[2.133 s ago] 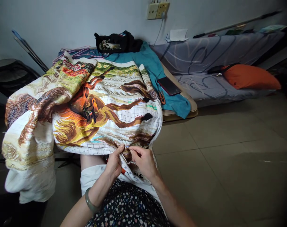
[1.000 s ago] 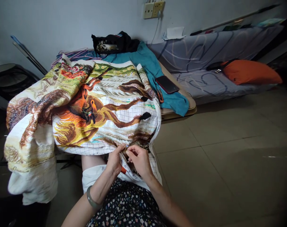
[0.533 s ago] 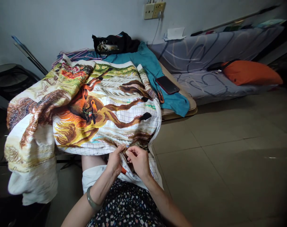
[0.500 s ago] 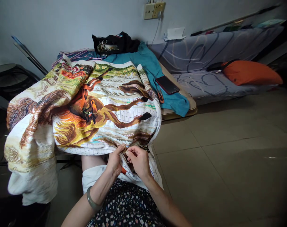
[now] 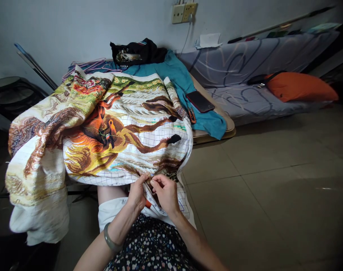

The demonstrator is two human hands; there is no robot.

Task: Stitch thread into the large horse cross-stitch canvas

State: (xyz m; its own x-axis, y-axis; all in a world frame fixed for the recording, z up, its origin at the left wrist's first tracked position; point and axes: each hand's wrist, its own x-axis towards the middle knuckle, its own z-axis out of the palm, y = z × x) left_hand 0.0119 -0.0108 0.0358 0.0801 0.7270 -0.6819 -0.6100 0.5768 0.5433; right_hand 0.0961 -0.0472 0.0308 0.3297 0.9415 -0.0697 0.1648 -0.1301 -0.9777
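Observation:
A large cross-stitch cloth [image 5: 148,130] with a printed grid and brown horse legs is spread before me and drapes over my lap. My left hand [image 5: 137,191] grips a fold at its near edge, thumb on top. Right beside it, my right hand [image 5: 165,192] is closed in a pinch against the same fold. A thin yellowish strand seems to show between the fingertips, but what the pinch holds is too small to make out. Loose threads [image 5: 105,133] lie on the stitched orange and black part.
A teal cloth [image 5: 160,67] under the work carries a phone [image 5: 200,101], an orange-handled cutter or snips [image 5: 191,115] and a black fabric bundle [image 5: 139,52]. Pink hangers [image 5: 86,64] lie behind. To the right stands a covered sofa [image 5: 233,94] with an orange cushion [image 5: 301,87].
Both hands stay almost in place at the fold. The right wrist and the cloth below it shift very slightly.

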